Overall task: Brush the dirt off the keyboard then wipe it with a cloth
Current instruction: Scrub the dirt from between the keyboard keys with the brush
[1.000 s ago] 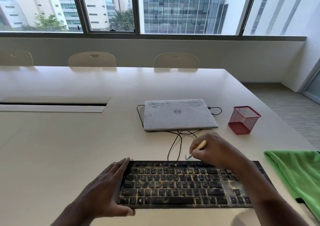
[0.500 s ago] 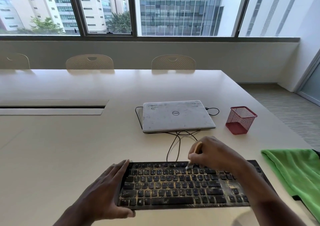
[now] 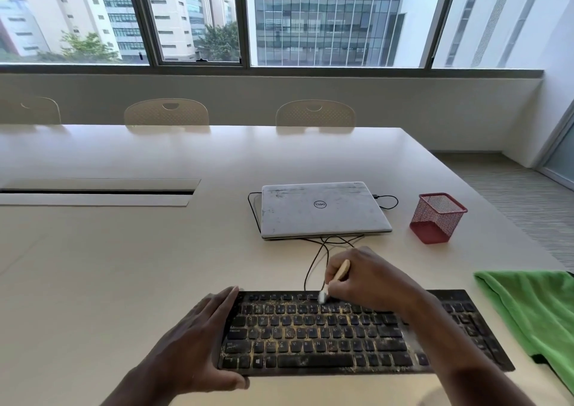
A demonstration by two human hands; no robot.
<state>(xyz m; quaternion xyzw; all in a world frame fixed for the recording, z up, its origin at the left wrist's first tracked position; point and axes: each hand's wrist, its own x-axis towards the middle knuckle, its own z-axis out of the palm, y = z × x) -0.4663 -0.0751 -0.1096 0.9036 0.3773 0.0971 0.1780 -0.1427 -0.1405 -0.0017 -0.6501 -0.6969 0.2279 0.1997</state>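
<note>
The keyboard [image 3: 310,339] lay on the table [image 3: 124,266] under both hands, its long side toward the person, with yellowish grit thick between the keys. The left hand [image 3: 192,343] was spread against its left end, fingers straight along that edge and thumb laid at the near corner, clasping nothing. It was probably there to brace the board so strokes would not slide it over the smooth top.

The right hand [image 3: 369,278] hung over the far rows, its fingers pinched round the pale handle of a small brush [image 3: 340,272]. The handle leaned away from the person and the blurred bristles pointed down at the top rows near the middle. Whether they touched the keys could not be told. That low, pencil-like hold likely let the tip work into the gaps.

Brushing looked to be the step in hand, with most of the dirt left, especially in the rows nearest the person. The green cloth [image 3: 534,318] lay untouched just right of the right forearm, beside the keyboard's right end, handy for the wipe. Beyond the right hand sat a closed laptop [image 3: 320,210], its cable [image 3: 313,262] trailing toward the keyboard. Sweeps away from the person could throw grit onto both.
</note>
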